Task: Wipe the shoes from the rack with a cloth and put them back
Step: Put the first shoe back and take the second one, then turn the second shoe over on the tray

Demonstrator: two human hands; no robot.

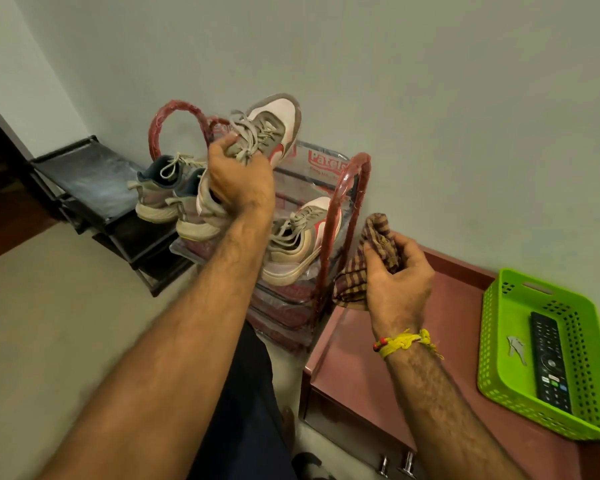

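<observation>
Grey-and-white laced sneaker [267,133] is gripped aloft by the left hand [239,181] over the red metal rack [352,202], while the right hand [397,275] clutches a checked brown cloth [357,268].

Head camera, one wide view
Looks forward and down, tilted, close over both forearms (no second view) toward the shoe rack [329,216] against the wall [430,81].

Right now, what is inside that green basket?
Inside the green basket lies a black remote control and, beside it, a small bunch of keys. Its near wall hides a strip of the basket's floor, so anything lying there cannot be seen.
</observation>
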